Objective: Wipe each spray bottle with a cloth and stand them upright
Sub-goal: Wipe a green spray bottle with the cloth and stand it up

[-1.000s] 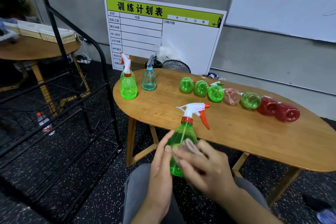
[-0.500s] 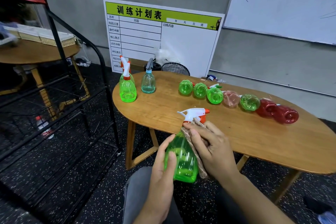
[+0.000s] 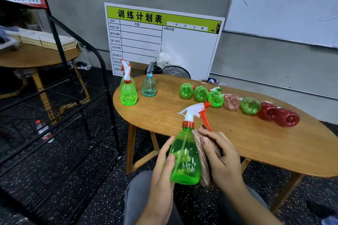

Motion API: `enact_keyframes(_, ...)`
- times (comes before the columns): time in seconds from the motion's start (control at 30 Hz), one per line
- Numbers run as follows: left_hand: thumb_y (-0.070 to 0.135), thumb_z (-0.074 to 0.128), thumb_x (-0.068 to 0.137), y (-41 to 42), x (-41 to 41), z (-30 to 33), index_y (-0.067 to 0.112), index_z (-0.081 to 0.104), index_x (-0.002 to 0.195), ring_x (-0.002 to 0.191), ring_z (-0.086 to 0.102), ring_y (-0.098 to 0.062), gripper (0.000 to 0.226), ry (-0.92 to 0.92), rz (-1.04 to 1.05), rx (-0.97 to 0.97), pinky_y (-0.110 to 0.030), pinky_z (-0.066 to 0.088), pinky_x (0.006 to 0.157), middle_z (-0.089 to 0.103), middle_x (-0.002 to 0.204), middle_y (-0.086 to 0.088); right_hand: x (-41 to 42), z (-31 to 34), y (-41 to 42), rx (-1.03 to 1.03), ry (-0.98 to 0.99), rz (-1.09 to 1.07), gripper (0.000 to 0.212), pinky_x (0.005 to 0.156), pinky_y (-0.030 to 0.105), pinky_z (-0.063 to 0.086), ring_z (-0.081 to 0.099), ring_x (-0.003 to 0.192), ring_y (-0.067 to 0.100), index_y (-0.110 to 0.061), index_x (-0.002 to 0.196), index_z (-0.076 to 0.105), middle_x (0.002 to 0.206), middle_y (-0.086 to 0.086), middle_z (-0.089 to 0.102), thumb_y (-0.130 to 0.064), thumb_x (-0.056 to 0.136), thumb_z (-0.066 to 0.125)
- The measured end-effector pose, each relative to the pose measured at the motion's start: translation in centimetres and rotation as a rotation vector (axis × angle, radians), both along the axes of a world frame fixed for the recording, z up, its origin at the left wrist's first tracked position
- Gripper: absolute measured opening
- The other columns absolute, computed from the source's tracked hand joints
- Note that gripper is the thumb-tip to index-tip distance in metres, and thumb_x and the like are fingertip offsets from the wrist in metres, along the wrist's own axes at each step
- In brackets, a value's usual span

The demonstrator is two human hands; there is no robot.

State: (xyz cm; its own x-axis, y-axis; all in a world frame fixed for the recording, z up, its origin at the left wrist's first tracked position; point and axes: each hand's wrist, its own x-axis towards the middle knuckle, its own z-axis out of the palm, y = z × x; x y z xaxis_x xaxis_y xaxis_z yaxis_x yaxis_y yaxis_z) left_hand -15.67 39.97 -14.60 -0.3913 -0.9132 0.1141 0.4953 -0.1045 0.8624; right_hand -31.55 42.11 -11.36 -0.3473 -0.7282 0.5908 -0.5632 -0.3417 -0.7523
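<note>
Two hands hold one green bottle (image 3: 183,159) above the lap: left hand (image 3: 162,166) grips its side, right hand (image 3: 222,159) presses the cloth (image 3: 201,153) on it. I think smooth plastic may slip from this light grip.

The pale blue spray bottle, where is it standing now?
In the head view, the pale blue spray bottle stands upright at the far left end of the wooden table, just right of the standing green bottle.

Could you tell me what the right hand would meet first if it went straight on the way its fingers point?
Probably the cloth under the right hand, which it presses against the held green bottle.
</note>
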Motion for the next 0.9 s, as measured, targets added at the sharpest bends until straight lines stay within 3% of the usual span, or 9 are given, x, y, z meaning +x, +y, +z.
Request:
enact_keyframes(0.1,0.038,0.052,0.104,0.0,0.0,-0.1,0.038,0.053,0.150,0.135,0.062,-0.019,0.046,-0.022,-0.051,0.003,-0.033,0.056,0.102,0.066,0.145,0.005,0.2,0.4,-0.6,0.011,-0.084,0.027,0.024,0.087,0.019,0.049,0.067,0.104,0.015,-0.024,0.122,0.076,0.107,-0.005,0.070,-0.022,0.104,0.061)
enact_keyframes(0.2,0.036,0.051,0.106,-0.1,0.0,-0.4,0.038,0.053,0.150,0.137,0.061,-0.021,0.045,-0.028,-0.036,0.007,-0.048,0.050,0.112,0.064,0.148,0.003,0.9,0.3,-0.7,0.029,0.007,0.050,0.027,0.075,0.018,0.047,0.063,0.090,0.013,-0.033,0.128,0.074,0.100,-0.007,0.061,-0.033,0.105,0.058)
enact_keyframes(0.3,0.034,0.048,0.109,-0.3,-0.1,-0.7,0.032,0.054,0.151,0.138,0.060,-0.026,0.043,-0.028,0.013,-0.003,-0.054,0.044,0.117,0.064,0.147,-0.004,1.5,-0.6,0.0,-0.008,0.259,0.086,0.032,0.064,0.016,0.048,0.060,0.078,0.007,-0.039,0.133,0.069,0.102,-0.015,0.054,-0.042,0.103,0.058)
enact_keyframes(0.4,0.036,0.037,0.107,-0.3,0.0,-0.4,0.029,0.054,0.149,0.129,0.067,-0.027,0.045,-0.011,0.029,0.017,-0.033,0.057,0.100,0.071,0.137,-0.007,1.5,-1.8,1.3,-0.125,0.660,0.170,0.032,0.063,0.010,0.044,0.048,0.075,-0.003,-0.039,0.134,0.068,0.099,-0.010,0.054,-0.041,0.101,0.064)
enact_keyframes(0.5,0.037,0.035,0.108,-0.4,0.1,-0.3,0.026,0.053,0.148,0.125,0.069,-0.028,0.046,-0.021,0.029,0.007,-0.030,0.058,0.096,0.072,0.134,-0.010,0.6,-2.2,1.9,-0.226,0.941,0.239,0.039,0.059,0.023,0.051,0.059,0.076,0.011,-0.036,0.135,0.069,0.094,0.002,0.064,-0.037,0.096,0.073)
enact_keyframes(0.6,0.039,0.040,0.103,-0.4,-0.1,-0.2,0.025,0.055,0.148,0.130,0.066,-0.026,0.049,-0.064,0.064,-0.011,-0.034,0.054,0.108,0.070,0.138,-0.007,0.3,-1.3,1.1,-0.218,0.863,0.161,0.036,0.054,0.025,0.051,0.056,0.071,0.010,-0.038,0.137,0.065,0.091,0.000,0.060,-0.039,0.101,0.065)
enact_keyframes(0.67,0.036,0.042,0.103,-0.3,-0.2,-0.4,0.026,0.057,0.147,0.133,0.064,-0.024,0.047,-0.073,0.079,-0.006,-0.035,0.054,0.107,0.069,0.141,-0.003,0.3,-0.7,0.3,-0.162,0.736,0.044,0.033,0.051,0.027,0.051,0.053,0.068,0.008,-0.040,0.137,0.063,0.092,-0.004,0.055,-0.041,0.105,0.055)
enact_keyframes(0.8,0.038,0.044,0.111,-0.3,-0.1,-0.2,0.027,0.055,0.150,0.139,0.059,-0.025,0.043,-0.094,0.089,-0.015,-0.052,0.043,0.116,0.064,0.147,-0.002,1.1,-0.3,-0.8,-0.069,0.594,-0.097,0.034,0.052,0.032,0.053,0.058,0.067,0.011,-0.038,0.134,0.069,0.092,-0.005,0.059,-0.045,0.108,0.048)
enact_keyframes(0.9,0.031,0.039,0.111,-0.4,0.0,-0.2,0.025,0.055,0.148,0.133,0.064,-0.024,0.041,-0.075,0.094,-0.019,-0.046,0.050,0.113,0.069,0.140,-0.003,1.9,-0.4,-0.1,-0.074,0.590,-0.036,0.034,0.054,0.021,0.048,0.053,0.068,0.005,-0.038,0.136,0.067,0.092,-0.006,0.055,-0.043,0.108,0.049)
